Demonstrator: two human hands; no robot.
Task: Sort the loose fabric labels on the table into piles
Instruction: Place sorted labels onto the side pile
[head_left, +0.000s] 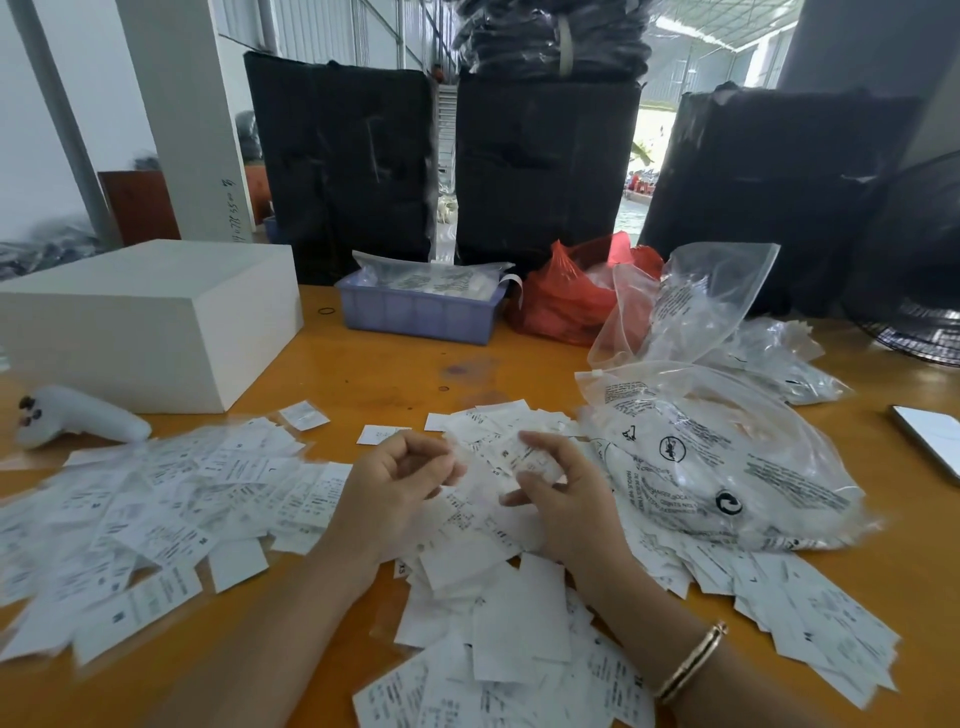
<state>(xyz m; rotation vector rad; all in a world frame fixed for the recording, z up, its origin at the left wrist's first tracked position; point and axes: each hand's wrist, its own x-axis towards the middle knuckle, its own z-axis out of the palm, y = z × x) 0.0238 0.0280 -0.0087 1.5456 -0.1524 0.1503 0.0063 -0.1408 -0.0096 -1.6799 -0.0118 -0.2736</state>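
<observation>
- Two hands over the middle heap: my left hand (400, 480) has fingers curled in, thumb to fingertips; blur hides whether a label is pinched there, so I can't tell.
- My right hand (558, 493) is half-curled around one small fabric label (519, 452), thumb and fingers on it, lifted just above the heap.
- Loose labels (488, 587) lie in a thick drift from frame centre down to the bottom edge and out to lower right; a flatter spread of labels (171, 499) fills centre-left.
- Doing it well, as I judge it: take one label at a time, turn print up, read the size mark, then drop it onto the matching pile. Peel from the heap's top so stuck pairs separate.
- Edges: clear printed bags (727, 467) touch the heap on the right, so labels could slide under them. White handheld controller (78, 415) sits at the left spread's far corner.
- Open room: bare orange table (395, 374) between the labels and the blue tray (421, 312), beside the white box (150, 317). Good for new piles.
</observation>
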